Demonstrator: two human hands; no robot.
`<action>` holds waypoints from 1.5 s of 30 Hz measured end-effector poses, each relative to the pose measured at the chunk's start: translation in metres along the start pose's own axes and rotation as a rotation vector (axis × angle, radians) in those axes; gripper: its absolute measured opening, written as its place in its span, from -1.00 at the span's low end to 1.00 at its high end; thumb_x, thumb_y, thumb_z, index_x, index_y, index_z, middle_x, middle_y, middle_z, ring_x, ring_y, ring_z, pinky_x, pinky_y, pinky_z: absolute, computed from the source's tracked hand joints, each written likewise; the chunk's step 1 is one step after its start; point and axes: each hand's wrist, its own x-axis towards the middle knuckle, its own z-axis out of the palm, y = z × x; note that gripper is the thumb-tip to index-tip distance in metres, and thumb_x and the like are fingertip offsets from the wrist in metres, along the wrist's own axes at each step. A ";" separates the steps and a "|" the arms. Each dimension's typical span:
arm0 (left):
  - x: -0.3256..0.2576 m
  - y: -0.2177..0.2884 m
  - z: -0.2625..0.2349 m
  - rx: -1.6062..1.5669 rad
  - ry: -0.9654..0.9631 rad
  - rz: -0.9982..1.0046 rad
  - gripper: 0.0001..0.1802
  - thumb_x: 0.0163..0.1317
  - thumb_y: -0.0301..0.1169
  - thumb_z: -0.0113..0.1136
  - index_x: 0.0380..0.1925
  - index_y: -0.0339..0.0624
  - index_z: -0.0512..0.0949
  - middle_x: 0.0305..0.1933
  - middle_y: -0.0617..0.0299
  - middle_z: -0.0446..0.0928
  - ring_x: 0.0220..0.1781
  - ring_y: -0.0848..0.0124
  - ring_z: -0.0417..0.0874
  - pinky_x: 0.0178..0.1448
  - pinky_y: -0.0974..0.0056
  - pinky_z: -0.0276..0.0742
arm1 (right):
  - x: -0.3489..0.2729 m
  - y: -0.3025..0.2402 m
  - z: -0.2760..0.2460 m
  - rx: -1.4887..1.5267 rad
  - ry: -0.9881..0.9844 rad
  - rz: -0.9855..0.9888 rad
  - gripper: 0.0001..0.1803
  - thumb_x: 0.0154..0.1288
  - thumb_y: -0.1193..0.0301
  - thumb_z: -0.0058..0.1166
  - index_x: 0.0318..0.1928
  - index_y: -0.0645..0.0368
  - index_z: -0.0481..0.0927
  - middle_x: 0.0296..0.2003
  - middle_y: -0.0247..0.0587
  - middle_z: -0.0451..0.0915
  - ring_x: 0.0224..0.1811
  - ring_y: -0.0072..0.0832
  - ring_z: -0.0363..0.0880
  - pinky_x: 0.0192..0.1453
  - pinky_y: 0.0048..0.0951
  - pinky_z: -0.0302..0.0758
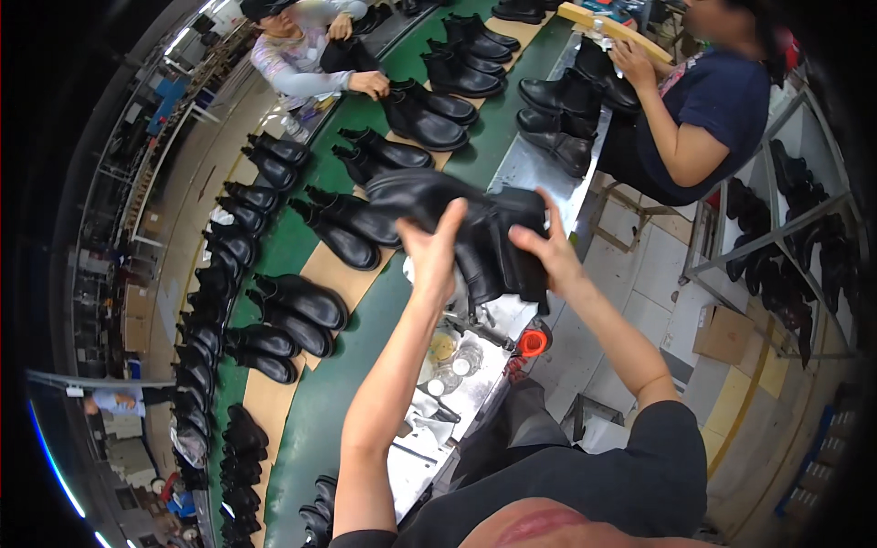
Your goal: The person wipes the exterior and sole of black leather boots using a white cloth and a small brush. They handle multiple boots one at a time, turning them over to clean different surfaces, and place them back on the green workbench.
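A pair of black leather ankle boots (475,233) is held up in front of me, above the edge between the green conveyor and the metal side table. One smooth toe points left; the dark shafts hang to the right. My left hand (431,248) grips the boots from the near left side, its thumb raised and its other fingers partly hidden. My right hand (546,245) is closed around the shaft end at the right, thumb in front. Just left of the held boots, another pair of black boots (343,228) stands on the conveyor.
The green conveyor (333,393) carries rows of black boots. Small containers (448,361) and a red-orange ring (533,343) lie on the metal side table. One person (301,68) works across the conveyor, another (703,128) sits at far right. A shoe rack (772,283) and cardboard box (722,333) stand right.
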 end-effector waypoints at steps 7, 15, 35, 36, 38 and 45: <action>-0.079 0.053 0.026 0.023 -0.889 -0.122 -0.45 0.21 -0.47 0.19 0.24 -0.22 0.39 0.40 -0.11 0.18 0.44 0.11 0.21 0.38 0.13 0.25 | 0.085 0.065 -0.139 -0.394 0.598 -0.230 0.10 -0.18 0.28 0.52 0.34 0.10 0.07 0.11 0.01 0.40 0.10 -0.26 0.47 0.17 -0.29 0.45; -0.157 0.122 0.025 -0.803 -1.246 -0.052 -0.78 0.37 -0.38 0.01 -0.12 -0.14 0.62 0.27 -0.28 0.29 0.45 0.01 0.12 0.48 -0.09 -0.05 | 0.119 0.093 -0.149 -1.624 0.334 -0.454 -0.35 0.22 0.35 0.14 0.33 -0.24 0.29 0.38 0.20 -0.02 0.42 0.15 -0.05 0.29 0.35 0.11; -0.228 0.183 -0.214 -0.885 -0.910 0.791 -0.78 0.40 -0.51 -0.14 -0.30 -0.26 0.54 0.17 -0.18 0.37 0.19 0.16 0.45 0.34 0.25 0.25 | 0.060 0.092 0.102 -1.424 -0.010 -0.915 -0.37 0.06 0.06 0.26 0.09 0.14 0.52 0.15 0.41 0.25 0.23 0.22 0.18 0.29 0.22 0.13; -0.237 0.191 -0.237 -0.824 -0.880 0.822 -0.80 0.38 -0.52 -0.14 -0.30 -0.26 0.53 0.17 -0.16 0.36 0.18 0.16 0.44 0.31 0.24 0.26 | 0.051 0.101 0.145 -1.396 -0.069 -0.994 -0.35 0.05 0.04 0.27 0.09 0.15 0.52 0.14 0.43 0.25 0.22 0.23 0.19 0.29 0.22 0.13; -0.262 0.209 -0.301 -0.622 -0.778 0.772 -0.86 0.32 -0.54 -0.10 -0.31 -0.23 0.49 0.16 -0.12 0.34 0.19 0.15 0.39 0.22 0.16 0.29 | 0.023 0.123 0.230 -1.363 -0.183 -1.150 -0.47 0.08 0.20 0.25 0.06 0.14 0.53 0.07 0.27 0.39 0.13 0.14 0.36 0.24 0.05 0.28; -0.376 0.152 -0.521 -0.211 -0.053 0.137 -0.79 0.22 -0.49 0.16 -0.44 -0.07 0.30 0.03 0.02 0.42 0.22 0.15 0.47 0.28 -0.01 0.42 | -0.074 0.268 0.468 -1.272 -0.889 -1.056 -0.36 -0.02 0.39 0.34 0.13 0.15 0.43 0.17 0.17 0.32 0.22 0.10 0.30 0.25 -0.02 0.35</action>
